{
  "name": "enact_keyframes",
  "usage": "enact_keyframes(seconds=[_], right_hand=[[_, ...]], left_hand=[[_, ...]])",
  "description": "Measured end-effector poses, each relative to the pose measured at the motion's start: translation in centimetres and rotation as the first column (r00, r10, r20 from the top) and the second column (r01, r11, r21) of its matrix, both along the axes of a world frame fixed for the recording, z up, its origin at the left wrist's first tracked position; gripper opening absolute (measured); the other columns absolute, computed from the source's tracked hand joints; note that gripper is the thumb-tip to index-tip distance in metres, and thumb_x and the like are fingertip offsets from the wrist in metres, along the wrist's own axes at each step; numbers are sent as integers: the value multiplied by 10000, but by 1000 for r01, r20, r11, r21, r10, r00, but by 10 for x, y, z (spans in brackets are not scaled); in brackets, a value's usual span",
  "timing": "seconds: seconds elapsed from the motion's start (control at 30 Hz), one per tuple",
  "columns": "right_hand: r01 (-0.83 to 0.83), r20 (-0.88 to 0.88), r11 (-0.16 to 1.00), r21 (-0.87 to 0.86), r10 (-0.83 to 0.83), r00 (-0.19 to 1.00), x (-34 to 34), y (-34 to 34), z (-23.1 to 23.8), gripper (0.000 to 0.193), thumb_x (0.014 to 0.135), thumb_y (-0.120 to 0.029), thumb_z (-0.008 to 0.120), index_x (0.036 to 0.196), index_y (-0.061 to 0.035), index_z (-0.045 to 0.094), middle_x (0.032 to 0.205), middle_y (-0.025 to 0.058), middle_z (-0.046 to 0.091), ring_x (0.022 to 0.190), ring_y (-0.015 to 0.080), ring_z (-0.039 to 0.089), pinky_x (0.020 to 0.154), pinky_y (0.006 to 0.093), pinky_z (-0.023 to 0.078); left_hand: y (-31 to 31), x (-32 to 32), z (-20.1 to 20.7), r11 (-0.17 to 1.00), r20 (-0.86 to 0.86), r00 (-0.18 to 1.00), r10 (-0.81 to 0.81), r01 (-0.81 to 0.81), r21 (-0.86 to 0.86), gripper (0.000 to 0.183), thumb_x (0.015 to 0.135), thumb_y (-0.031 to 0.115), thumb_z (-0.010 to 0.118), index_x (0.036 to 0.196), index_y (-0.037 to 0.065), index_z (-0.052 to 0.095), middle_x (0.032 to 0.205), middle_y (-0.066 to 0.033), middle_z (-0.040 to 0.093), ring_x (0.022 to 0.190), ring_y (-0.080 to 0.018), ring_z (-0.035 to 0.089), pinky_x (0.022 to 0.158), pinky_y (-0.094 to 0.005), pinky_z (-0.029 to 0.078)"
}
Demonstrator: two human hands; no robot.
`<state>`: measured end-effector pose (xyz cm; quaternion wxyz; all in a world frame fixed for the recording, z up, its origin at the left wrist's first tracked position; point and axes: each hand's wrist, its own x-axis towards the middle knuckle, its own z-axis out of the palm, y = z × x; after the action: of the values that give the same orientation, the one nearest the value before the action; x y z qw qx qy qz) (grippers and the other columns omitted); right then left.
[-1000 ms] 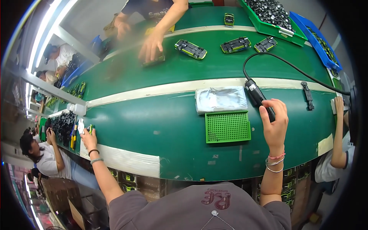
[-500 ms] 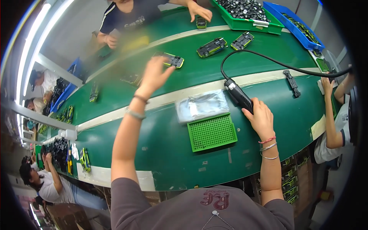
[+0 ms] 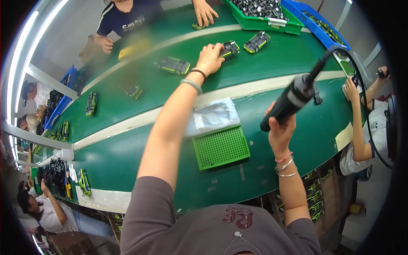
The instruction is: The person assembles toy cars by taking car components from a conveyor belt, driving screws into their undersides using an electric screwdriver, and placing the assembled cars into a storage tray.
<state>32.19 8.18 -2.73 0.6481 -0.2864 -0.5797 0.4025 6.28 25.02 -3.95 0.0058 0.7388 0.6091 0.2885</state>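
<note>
Since the earlier frame the left hand [image 3: 209, 58] has stretched farther across the belt [image 3: 272, 59] and now closes its fingers on the end of a toy car [image 3: 228, 48], black and yellow-green, which sits on the belt beside a second car [image 3: 256, 41]. The right hand [image 3: 280, 127] has lifted and now grips a black power screwdriver [image 3: 292, 98] clear of the desk [image 3: 127, 157], tip tilted down to the left, cable looping off to the right. Below the left forearm lie a clear plastic bag [image 3: 214, 115] and, just beside it, a green perforated tray [image 3: 221, 147]. A green bin [image 3: 272, 17] of dark parts stands beyond the cars.
</note>
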Motion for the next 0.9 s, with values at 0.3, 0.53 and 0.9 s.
enact_keyframes(seconds=[0.3,0.53,0.9], right_hand=[[-82,15,997,7,82,997,3,0,10,523,872,-465,539,1075,6,439,806,77,545,730,139,543,663,274,457],[-98,-54,993,-67,94,994,-2,7,4,794,757,-755,405,922,18,479,677,70,512,606,144,517,570,261,439],[-122,-214,974,-193,80,974,-19,-9,30,983,518,-950,249,876,-58,456,624,72,481,532,195,475,549,342,430]], left_hand=[[-208,-12,72,954,54,959,-278,282,-104,497,709,76,676,1188,126,552,1122,-138,519,1011,-316,493,882,-384,417],[-243,-8,42,965,-25,968,-250,247,-85,486,720,110,684,1187,174,565,1116,-162,510,990,-325,504,855,-395,434],[-241,-17,18,971,-159,964,-214,228,76,461,808,173,614,1254,237,519,1220,-151,478,1039,-319,495,893,-401,416]])
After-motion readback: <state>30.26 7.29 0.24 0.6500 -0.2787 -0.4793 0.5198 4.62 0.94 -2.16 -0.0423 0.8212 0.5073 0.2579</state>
